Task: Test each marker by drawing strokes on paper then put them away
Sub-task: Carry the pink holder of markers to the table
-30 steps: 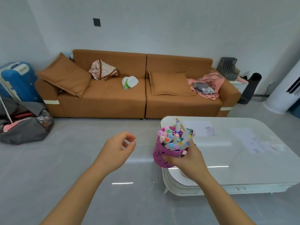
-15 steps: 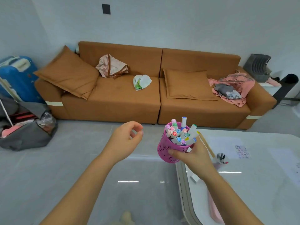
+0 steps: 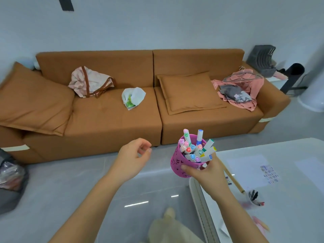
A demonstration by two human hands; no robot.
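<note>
My right hand (image 3: pixel 208 172) grips a pink perforated cup (image 3: pixel 178 164) in the air, off the left edge of the white table (image 3: pixel 289 216). Several markers (image 3: pixel 194 148) with coloured caps stand in the cup, tilted toward the right. My left hand (image 3: pixel 130 159) hovers to the cup's left, apart from it, fingers loosely curled and holding nothing. A sheet of paper (image 3: pixel 249 171) with coloured strokes at its right end lies on the table behind my right hand.
A brown sofa (image 3: pixel 122 106) with cushions, a bag and clothes fills the far side. A thin wooden stick (image 3: pixel 233 179) and a small dish of clips (image 3: pixel 254 196) lie on the table. Grey floor lies between sofa and table. A bag sits at far left.
The view has come closer to the table and sofa. My right hand still holds the cup, now a little higher and nearer. The left hand stays beside it, empty.
</note>
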